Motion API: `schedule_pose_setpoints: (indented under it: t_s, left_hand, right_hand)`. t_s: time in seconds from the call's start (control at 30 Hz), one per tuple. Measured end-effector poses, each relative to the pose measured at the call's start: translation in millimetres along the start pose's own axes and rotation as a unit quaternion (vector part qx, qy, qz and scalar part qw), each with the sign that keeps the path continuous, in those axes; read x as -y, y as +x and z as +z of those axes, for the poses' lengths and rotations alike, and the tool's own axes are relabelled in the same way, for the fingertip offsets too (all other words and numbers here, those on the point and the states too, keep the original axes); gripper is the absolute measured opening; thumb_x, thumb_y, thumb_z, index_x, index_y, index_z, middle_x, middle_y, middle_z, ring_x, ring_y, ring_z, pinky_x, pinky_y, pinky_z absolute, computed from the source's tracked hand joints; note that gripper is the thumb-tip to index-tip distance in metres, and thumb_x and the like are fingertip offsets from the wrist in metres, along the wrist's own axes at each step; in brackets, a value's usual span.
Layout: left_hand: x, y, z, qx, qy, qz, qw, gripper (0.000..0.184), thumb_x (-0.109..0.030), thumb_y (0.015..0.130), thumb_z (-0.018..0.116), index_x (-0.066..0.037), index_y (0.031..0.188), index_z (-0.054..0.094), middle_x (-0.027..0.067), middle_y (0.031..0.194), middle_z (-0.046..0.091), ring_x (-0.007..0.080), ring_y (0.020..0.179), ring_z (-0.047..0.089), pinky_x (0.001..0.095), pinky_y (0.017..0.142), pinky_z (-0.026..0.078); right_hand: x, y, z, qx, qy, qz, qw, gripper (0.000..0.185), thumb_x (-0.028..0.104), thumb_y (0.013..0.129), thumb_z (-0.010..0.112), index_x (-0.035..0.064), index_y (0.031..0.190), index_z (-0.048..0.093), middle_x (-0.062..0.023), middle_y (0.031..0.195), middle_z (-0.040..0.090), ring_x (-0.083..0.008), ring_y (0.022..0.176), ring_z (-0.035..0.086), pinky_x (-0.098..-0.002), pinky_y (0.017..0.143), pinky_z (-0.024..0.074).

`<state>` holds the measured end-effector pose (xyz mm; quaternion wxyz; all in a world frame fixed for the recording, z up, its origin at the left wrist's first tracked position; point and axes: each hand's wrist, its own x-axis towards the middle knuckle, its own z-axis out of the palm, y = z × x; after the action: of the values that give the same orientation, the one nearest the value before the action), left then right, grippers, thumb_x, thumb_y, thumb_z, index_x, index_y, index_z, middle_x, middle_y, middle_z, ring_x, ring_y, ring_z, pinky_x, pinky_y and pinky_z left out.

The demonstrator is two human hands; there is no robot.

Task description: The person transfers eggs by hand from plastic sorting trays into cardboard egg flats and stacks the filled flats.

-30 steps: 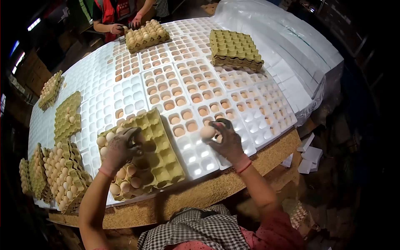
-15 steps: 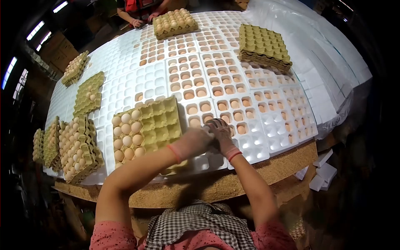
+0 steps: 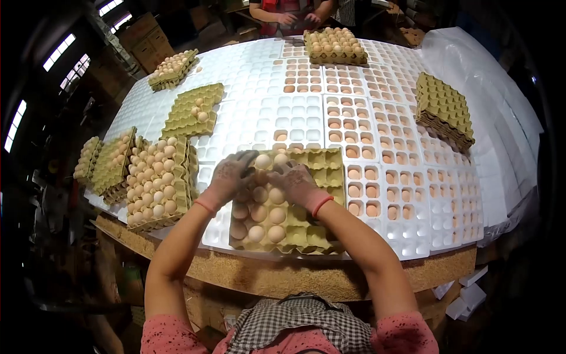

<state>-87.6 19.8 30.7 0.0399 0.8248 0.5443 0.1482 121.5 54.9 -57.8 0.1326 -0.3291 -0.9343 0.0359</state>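
A green pulp egg tray (image 3: 321, 233) lies in front of me, with eggs (image 3: 256, 233) on its left part and bare cups on its right. My left hand (image 3: 233, 177) is over the tray's upper left corner, fingers curled down among the eggs. Close beside it, my right hand (image 3: 292, 182) reaches down over the eggs with bent fingers. Whatever the fingertips of either hand hold is hidden or too small to tell. White foam trays (image 3: 407, 229) with square cells, many with an egg inside, lie right of and behind the green tray.
Stacked egg trays (image 3: 159, 183) stand at the left, and a part-filled tray (image 3: 193, 109) lies behind them. An empty tray stack (image 3: 443, 109) sits at the right, near plastic-wrapped foam (image 3: 492, 112). Across the table, a person (image 3: 289, 15) stands behind a full tray (image 3: 335, 46).
Both hands have moved from the foam tray to the eggs in the green tray. The view has swung left. The other person's hands have shifted apart from the full tray.
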Motion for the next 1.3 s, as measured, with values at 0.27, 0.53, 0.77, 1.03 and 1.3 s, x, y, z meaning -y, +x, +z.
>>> schedule_pose_setpoints:
  t_s: [0.27,0.53,0.77,1.03,1.3]
  left_hand:
    - [21.8,-0.3,26.1,0.107,0.073,0.100,0.986,0.048,-0.016,0.074,0.064,-0.015,0.121,0.060,0.0078,0.117,0.059,0.0266,0.109,0.056,0.0392,0.087,0.046]
    - [68.5,1.5,3.4,-0.044,-0.689,-0.138,0.710,0.030,-0.014,0.092,0.064,-0.001,0.118,0.056,0.0024,0.104,0.060,0.0124,0.094,0.059,0.0270,0.082,0.051]
    - [31.9,48.8,25.1,0.145,0.103,0.131,0.975,0.058,-0.033,0.084,0.067,-0.014,0.136,0.049,0.0127,0.113,0.062,0.0310,0.098,0.064,0.0413,0.082,0.053]
    - [-12.3,32.1,-0.6,0.066,-0.136,0.021,0.988,0.062,-0.008,0.073,0.075,-0.005,0.131,0.054,0.0132,0.119,0.066,0.0277,0.107,0.064,0.0381,0.093,0.051]
    - [-232.5,38.6,77.3,0.183,-0.154,0.213,0.947,0.056,-0.034,0.081,0.074,-0.012,0.130,0.057,0.0113,0.122,0.062,0.0303,0.101,0.066,0.0398,0.092,0.053]
  right_hand:
    - [-28.7,20.2,-53.9,-0.142,0.192,0.171,0.956,0.051,0.037,0.083,0.070,0.0101,0.123,0.052,-0.0146,0.114,0.062,-0.0328,0.098,0.065,-0.0421,0.085,0.0518]
    - [-28.2,11.5,-70.1,-0.072,0.457,0.214,0.860,0.052,0.033,0.085,0.066,0.0109,0.130,0.052,-0.0172,0.122,0.060,-0.0343,0.108,0.061,-0.0447,0.100,0.0453]
    - [52.3,19.6,-69.8,0.285,-0.094,0.089,0.950,0.042,0.034,0.091,0.057,0.0209,0.131,0.059,-0.0194,0.142,0.049,-0.0243,0.120,0.057,-0.0375,0.077,0.0516]
    - [-4.2,-191.8,-104.4,-0.214,0.095,0.275,0.932,0.059,0.049,0.077,0.076,0.0153,0.121,0.058,-0.0172,0.125,0.054,-0.0215,0.070,0.069,-0.0273,0.057,0.0608]
    - [-79.9,-333.4,-90.8,-0.109,0.146,0.442,0.878,0.039,0.039,0.085,0.069,0.0149,0.116,0.062,-0.0102,0.123,0.061,-0.0305,0.106,0.064,-0.0425,0.090,0.0518]
